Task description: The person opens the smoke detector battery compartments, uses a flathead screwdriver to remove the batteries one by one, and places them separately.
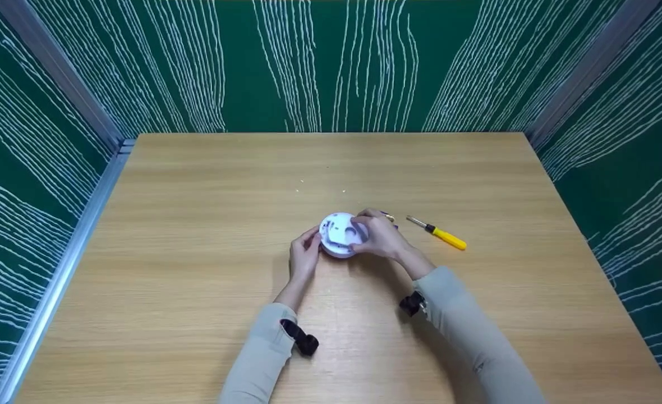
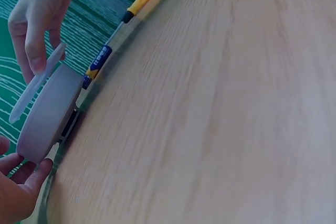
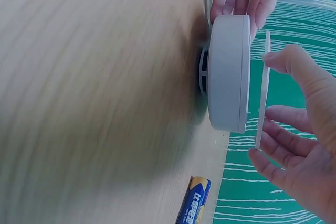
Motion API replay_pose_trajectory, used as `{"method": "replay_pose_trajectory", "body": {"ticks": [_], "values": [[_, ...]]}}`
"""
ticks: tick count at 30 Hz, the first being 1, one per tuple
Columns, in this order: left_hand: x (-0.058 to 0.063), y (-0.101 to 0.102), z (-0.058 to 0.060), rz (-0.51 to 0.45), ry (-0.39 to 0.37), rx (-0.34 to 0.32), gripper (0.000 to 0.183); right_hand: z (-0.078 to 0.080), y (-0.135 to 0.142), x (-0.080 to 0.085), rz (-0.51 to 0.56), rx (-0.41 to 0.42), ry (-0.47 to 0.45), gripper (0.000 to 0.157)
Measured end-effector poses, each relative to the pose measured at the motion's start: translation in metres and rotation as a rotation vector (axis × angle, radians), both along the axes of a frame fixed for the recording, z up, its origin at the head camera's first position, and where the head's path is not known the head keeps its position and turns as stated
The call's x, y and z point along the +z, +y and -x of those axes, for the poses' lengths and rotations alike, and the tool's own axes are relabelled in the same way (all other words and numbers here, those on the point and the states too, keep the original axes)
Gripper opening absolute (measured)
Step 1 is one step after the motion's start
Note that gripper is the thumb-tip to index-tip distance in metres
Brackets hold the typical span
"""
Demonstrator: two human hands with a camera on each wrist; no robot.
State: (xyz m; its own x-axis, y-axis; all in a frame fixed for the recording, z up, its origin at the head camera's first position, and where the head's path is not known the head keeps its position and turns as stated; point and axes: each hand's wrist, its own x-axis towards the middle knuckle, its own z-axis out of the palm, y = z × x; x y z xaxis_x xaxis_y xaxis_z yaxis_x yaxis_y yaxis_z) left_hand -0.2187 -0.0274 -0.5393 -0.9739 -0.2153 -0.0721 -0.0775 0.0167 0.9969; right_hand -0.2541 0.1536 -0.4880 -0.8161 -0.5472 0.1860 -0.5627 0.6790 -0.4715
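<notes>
A round white smoke detector sits on the table with its vented side down. My left hand holds it by the left rim, thumb and fingertips against the side wall. Above it, my right hand pinches a thin white disc-shaped cover plate by its edges, thumb on one side and fingers on the other. A narrow gap separates the plate from the detector in the right wrist view, and the plate is slightly tilted in the left wrist view. In the head view, my right hand hides part of the plate.
Behind my right hand lies a blue and yellow battery, partly hidden in the head view. To its right is a screwdriver with a yellow handle. Tiny white bits dot the wooden table. Green walls with white lines surround it.
</notes>
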Motion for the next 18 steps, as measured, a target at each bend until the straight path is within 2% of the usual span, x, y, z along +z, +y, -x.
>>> {"method": "replay_pose_trajectory", "body": {"ticks": [6,13,18], "values": [[-0.001,0.002,0.003,0.014,-0.023,0.004,0.026,0.007,-0.006,-0.002,-0.040,0.050,0.013,0.057],[0.000,0.002,0.003,-0.012,-0.031,-0.009,0.027,0.012,-0.009,-0.004,-0.062,0.087,-0.010,0.055],[0.001,0.001,0.002,0.027,-0.025,-0.008,0.027,0.013,-0.009,-0.005,-0.062,0.103,-0.028,0.054]]}}
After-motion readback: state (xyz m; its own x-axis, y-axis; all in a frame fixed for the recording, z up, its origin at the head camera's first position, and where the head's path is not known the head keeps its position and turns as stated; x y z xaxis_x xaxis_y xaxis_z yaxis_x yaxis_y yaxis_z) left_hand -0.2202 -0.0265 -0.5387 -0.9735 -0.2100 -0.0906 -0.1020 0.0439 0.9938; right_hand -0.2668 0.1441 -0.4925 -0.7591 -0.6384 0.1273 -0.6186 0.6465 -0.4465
